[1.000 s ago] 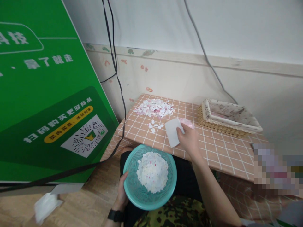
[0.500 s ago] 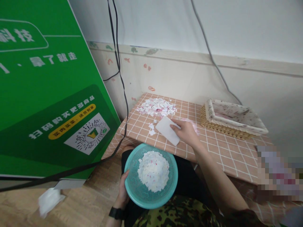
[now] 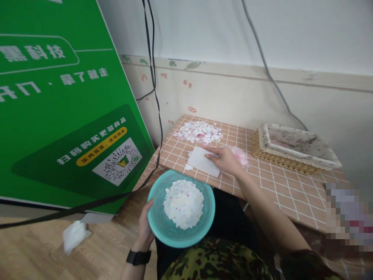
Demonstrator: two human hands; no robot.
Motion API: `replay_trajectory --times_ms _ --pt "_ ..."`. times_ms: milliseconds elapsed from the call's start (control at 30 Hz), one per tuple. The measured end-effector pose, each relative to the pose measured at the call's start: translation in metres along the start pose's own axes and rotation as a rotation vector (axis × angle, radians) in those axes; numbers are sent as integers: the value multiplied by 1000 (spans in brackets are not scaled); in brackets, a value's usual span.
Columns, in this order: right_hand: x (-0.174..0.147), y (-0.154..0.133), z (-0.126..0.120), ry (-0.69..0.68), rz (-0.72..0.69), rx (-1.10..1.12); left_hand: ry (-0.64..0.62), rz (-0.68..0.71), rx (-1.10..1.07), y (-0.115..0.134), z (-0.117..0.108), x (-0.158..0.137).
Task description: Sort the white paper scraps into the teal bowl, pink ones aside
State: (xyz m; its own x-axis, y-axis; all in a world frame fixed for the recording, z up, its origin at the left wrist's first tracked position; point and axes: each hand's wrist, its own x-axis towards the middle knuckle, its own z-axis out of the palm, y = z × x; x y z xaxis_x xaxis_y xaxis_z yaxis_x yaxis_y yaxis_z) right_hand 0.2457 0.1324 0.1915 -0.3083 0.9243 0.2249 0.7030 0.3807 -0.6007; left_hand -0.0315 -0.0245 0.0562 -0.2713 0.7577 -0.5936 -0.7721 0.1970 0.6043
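Note:
My left hand (image 3: 145, 223) grips the left rim of a round teal plastic basket (image 3: 205, 229), held just below the table's front edge. A heap of white paper scraps (image 3: 183, 204) with a few pink specks lies in it. In my right hand (image 3: 224, 157) is a white card (image 3: 202, 160), pinched at its right side and held low over the tabletop. A few loose scraps (image 3: 189, 167) show at the card's left edge. Behind it lies a larger pile of white and pink paper scraps (image 3: 199, 132). Something pink and crumpled (image 3: 239, 155) sits beyond my right wrist.
The table (image 3: 279, 184) wears a brown checked cloth. At its right back stands a wicker basket (image 3: 291, 165) with a floral lining. A green printed panel (image 3: 87, 124) rises at left, crossed by a black strap (image 3: 159, 116). A white bag (image 3: 75, 235) lies on the floor.
The card has moved left and turned over the loose scraps, hiding most of them. The teal basket has come up closer to the table edge. The view has shifted slightly left.

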Motion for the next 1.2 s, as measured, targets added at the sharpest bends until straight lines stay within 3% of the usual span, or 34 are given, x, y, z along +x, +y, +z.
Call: replay_trajectory --times_ms 133,333,533,700,867,1067,1200 --pt "3 -1 8 47 -24 73 -93 -2 14 11 9 -2" --pt "3 -1 0 -173 -142 184 -126 -18 -2 17 17 -4" --pt "28 26 -14 241 104 -109 -120 -14 18 17 17 -5" --pt "47 31 1 217 144 -181 -102 -5 21 16 16 -2" --pt "56 34 9 36 29 43 -108 -7 10 18 14 -2" --pt "64 48 -4 201 95 35 -100 -2 3 21 11 -2" --pt "60 45 -8 221 96 -64 -98 -10 10 20 9 0"
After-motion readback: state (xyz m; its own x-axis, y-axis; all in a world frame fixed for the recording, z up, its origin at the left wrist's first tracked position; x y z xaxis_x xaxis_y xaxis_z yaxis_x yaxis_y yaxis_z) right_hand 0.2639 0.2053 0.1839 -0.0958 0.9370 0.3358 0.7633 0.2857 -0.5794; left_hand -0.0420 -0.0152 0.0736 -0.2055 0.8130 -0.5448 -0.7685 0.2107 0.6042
